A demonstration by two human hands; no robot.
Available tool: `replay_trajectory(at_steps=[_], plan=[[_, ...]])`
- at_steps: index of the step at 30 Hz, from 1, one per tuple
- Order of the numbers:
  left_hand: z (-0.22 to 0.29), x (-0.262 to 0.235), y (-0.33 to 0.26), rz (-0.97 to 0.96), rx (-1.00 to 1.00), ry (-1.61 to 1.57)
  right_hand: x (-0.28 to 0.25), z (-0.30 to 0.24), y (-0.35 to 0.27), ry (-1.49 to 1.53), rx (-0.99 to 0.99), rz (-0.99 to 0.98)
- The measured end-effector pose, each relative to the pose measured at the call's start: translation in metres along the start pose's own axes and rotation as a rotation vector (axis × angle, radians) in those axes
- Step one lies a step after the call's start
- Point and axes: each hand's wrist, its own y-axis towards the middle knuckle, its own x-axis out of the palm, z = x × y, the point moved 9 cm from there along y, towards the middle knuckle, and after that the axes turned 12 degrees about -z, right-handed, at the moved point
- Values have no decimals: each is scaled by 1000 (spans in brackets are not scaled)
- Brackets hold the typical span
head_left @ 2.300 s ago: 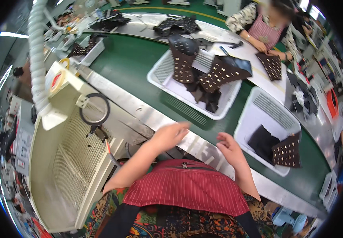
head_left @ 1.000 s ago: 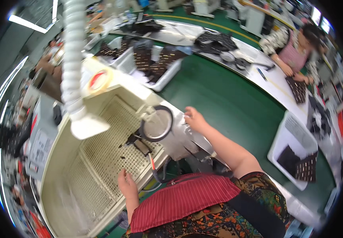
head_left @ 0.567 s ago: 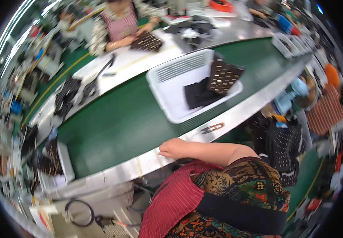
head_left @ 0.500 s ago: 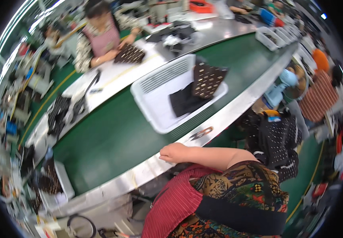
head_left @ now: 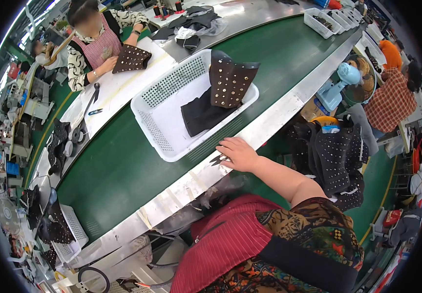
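Observation:
My right hand [head_left: 241, 154] rests on the metal edge of the table, its fingers and thumb closing round a small pair of thread snips [head_left: 217, 159]. The dark blades stick out to the left from under the fingers; the handle is hidden by the hand. Just beyond stands a white perforated plastic basket [head_left: 145, 124]. A dark brown studded piece [head_left: 231, 80] leans up against its far right side, and a black folded piece [head_left: 199, 115] lies beside it, inside the basket. My left hand is out of view.
A green belt surface [head_left: 111, 168] runs beneath the basket. Across it, a co-worker in a checked apron handles another studded piece [head_left: 132, 59]. More white baskets [head_left: 321, 24] stand at far right, and one [head_left: 74, 227] at left. Studded pieces [head_left: 330, 156] hang right of my arm, near a blue fan [head_left: 348, 73].
My right hand has moved right along the metal edge, from a loose fist beside the thread snips onto them. The whole view has shifted a little, moving the basket left and up.

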Motion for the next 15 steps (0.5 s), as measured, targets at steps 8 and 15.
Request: replay_trajectory(at_steps=[8,15], plan=[[-41,20,-22,130,28,471,-5,0,-2,-28,-26,74],[-54,18,-24,40,-189,-202,-3,4,-7,-42,-46,171]])
